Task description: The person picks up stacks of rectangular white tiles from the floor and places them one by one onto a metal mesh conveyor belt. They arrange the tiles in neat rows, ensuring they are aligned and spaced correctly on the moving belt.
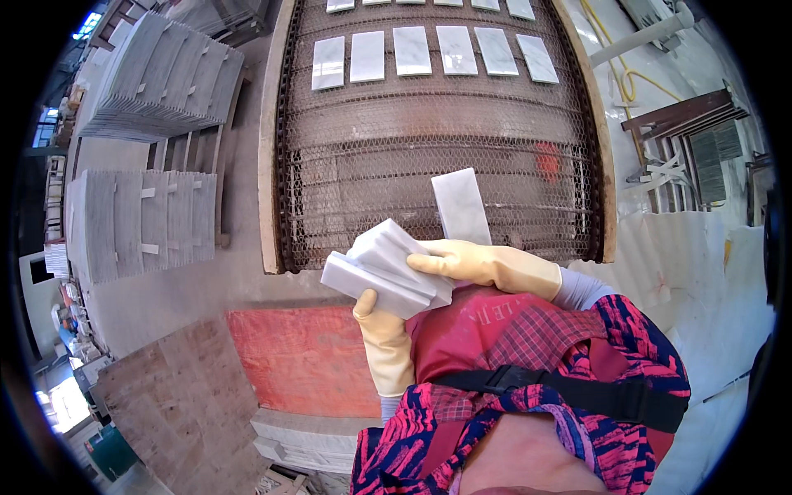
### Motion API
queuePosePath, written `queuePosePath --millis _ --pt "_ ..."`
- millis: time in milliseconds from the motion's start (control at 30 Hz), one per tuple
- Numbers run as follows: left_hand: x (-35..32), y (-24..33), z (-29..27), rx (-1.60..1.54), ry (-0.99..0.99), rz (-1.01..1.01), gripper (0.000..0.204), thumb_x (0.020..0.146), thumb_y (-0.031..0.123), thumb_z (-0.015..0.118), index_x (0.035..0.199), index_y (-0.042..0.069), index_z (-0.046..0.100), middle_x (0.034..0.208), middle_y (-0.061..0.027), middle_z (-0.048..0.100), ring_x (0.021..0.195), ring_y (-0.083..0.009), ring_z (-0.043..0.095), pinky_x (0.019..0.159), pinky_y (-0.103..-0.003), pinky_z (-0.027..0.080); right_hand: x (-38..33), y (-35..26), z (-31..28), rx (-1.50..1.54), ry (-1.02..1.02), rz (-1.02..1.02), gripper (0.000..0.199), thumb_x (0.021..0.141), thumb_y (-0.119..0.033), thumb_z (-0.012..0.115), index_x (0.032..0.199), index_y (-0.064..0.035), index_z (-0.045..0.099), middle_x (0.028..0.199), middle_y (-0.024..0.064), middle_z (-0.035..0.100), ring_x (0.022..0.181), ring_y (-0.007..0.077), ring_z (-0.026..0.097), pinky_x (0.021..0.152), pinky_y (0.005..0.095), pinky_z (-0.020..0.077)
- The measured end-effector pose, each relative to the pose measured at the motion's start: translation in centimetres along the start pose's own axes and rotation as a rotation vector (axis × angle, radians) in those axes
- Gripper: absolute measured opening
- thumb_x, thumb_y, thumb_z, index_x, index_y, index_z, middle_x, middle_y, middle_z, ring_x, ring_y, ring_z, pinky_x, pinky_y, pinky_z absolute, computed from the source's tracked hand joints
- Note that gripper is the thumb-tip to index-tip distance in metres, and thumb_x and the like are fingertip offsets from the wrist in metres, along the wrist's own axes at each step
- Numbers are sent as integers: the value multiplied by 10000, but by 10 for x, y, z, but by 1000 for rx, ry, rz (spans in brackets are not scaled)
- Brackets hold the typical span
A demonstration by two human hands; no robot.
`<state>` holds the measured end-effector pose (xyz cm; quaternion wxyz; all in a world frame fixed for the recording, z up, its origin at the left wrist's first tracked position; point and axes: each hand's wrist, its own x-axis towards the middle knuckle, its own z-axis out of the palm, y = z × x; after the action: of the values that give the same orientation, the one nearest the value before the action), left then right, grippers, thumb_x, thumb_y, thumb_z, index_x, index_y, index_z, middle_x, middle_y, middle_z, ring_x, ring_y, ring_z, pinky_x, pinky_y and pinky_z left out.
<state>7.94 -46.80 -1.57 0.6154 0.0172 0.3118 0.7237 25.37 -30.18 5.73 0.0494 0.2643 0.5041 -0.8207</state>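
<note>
Here's the wire-mesh conveyor belt [429, 157] filling twelve o'clock, carrying a row of six white rectangular marble tiles [412, 51] side by side up top, with the lower edges of another row just showing at the very rim of the view. Closer in, a single white veined marble tile [460, 205] stands on the mesh just past the hands, at about one o'clock from them.

Centre frame: a fanned stack of white marble tiles [386, 268], several slabs splayed like a hand of cards. The left hand [381, 334] in a cream rubber glove comes up from six o'clock, its grip cupped under the stack's lower edge, thumb pressed against the bottom slab. The right hand [487, 264], same cream glove, reaches in from three o'clock, fingers closed over the stack's right end, pinching the top tiles. So the stack sits between both grips, held above the near edge of the belt, against the person's red apron [495, 330].

Out at nine to ten o'clock, two big blocks of grey stone slabs stacked on edge [140, 223], white spacer tabs poking out between them. At seven o'clock, a brown plywood sheet [186, 404] beside an orange-red board [305, 363]. At two o'clock, a yellow hose [631, 78] loops over the pale floor.
</note>
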Motion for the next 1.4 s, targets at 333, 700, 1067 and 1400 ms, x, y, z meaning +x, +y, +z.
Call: queuePosePath --millis 333,700,1067,1400 --pt "7 37 -11 -64 109 -120 953 874 377 807 1642 16 373 1577 -236 516 1425 -433 534 1221 -608 431 33 1 20 143 177 16 505 1096 -449 669 1408 -52 680 1291 57 733 1200 145 658 1052 351 513" --pt "12 53 -70 -183 208 7 917 897 350 813 1641 15 396 1578 -261 530 1443 -495 513 1226 -674 404 50 -6 27 74 547 -236 328 1040 -308 779 1207 -26 753 1108 28 778 988 91 695 880 304 565" --pt "-19 61 -71 -204 -46 38 996 897 473 754 1680 36 321 1650 -237 452 1471 -468 487 1248 -645 381 71 -29 53 -139 455 -121 391 983 -325 836 1221 -21 773 1110 31 787 1002 121 720 881 325 574" --pt "-6 53 -68 -239 -31 -79 828 984 482 704 1622 44 408 1546 -174 569 1392 -377 573 1210 -561 454 76 -50 47 -242 492 30 517 998 -520 766 1236 -62 796 1074 54 801 975 122 711 869 333 552"
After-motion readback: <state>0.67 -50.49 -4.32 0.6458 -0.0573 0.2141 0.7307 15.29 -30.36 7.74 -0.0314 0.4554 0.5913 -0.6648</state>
